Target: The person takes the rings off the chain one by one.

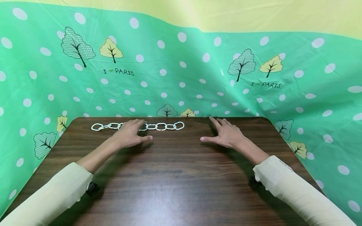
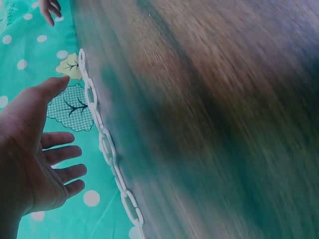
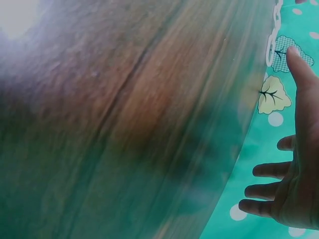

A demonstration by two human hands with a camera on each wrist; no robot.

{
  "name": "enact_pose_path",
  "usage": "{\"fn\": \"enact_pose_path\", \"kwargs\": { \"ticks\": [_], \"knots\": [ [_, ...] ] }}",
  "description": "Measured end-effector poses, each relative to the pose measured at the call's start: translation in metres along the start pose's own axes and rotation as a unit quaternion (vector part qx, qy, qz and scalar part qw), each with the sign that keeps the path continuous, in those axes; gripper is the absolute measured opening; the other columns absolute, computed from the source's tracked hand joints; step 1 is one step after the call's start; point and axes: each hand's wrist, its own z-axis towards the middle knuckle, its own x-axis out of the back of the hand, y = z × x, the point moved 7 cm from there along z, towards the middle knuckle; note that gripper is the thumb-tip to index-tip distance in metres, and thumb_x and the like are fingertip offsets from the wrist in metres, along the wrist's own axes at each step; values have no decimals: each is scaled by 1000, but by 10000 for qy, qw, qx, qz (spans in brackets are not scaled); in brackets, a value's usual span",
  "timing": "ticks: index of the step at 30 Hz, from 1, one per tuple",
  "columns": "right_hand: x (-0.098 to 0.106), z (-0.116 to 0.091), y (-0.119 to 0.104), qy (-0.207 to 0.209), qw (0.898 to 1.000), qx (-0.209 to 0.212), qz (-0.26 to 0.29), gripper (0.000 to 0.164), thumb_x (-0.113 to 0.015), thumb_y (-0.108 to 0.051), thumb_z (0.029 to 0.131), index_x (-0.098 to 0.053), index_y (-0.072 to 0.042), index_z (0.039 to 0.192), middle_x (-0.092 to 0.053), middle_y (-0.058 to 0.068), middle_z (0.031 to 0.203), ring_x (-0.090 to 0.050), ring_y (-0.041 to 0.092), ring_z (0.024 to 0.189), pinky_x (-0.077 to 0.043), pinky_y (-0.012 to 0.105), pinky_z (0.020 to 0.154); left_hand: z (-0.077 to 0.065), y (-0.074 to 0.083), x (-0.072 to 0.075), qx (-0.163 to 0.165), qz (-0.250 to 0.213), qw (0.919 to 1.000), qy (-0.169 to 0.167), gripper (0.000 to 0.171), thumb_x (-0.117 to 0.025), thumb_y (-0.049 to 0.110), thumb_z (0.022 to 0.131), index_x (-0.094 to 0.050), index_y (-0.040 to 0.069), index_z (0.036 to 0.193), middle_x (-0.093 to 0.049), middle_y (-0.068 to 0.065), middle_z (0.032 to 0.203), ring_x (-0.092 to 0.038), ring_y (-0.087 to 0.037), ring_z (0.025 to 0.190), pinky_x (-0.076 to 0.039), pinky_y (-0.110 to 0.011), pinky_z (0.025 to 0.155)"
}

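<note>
A white chain of several oval links lies in a row along the far edge of the brown table, left of the middle. My left hand hovers over the chain's left half and hides some of its links in the head view. Its fingers are spread with nothing in them, as the left wrist view also shows, with the chain beyond the fingertips. To the right of the chain, my right hand is held above the table, thumb apart and fingers extended, holding nothing. The chain's end shows beyond that thumb in the right wrist view.
The dark wood table has rounded far corners. A green cloth with white dots and printed trees hangs behind the table and along both sides. Dark straps sit under the cuffs of the pale sleeves.
</note>
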Motion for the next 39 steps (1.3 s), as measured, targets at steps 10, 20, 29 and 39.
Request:
{"fn": "enact_pose_path", "kwargs": {
  "ticks": [10,20,29,39],
  "knots": [
    [1,6,-13,-20,10000,87,-41,130,-58,-100,87,-22,-19,182,-37,26,181,-37,55,165,-41,76,125,13,10,-1,124,-372,9992,-17,87,-81,53,101,-53,-3,162,-54,-29,168,-49,-53,158,-36,-71,132],
    [0,13,-27,-43,9998,195,-50,126,-58,-97,90,-24,-17,181,-37,26,181,-40,56,163,-44,75,124,29,23,-7,-16,-596,9982,72,75,-84,47,100,-63,-1,153,-67,-23,155,-62,-47,147,-48,-62,125],
    [-3,18,-35,-51,9998,204,-13,127,-56,-98,91,-24,-16,181,-37,26,181,-41,56,163,-46,74,123,40,30,-10,45,-1000,9950,-44,71,-86,45,100,-67,-3,149,-70,-22,151,-63,-42,146,-50,-58,125],
    [-5,27,-42,-8,9994,330,98,124,-59,-95,92,-28,-13,180,-38,24,181,-42,54,163,-46,74,122,50,41,-13,36,-1292,9914,-183,63,-85,41,101,-71,-1,145,-73,-21,149,-63,-40,147,-50,-56,126]
  ]
}}
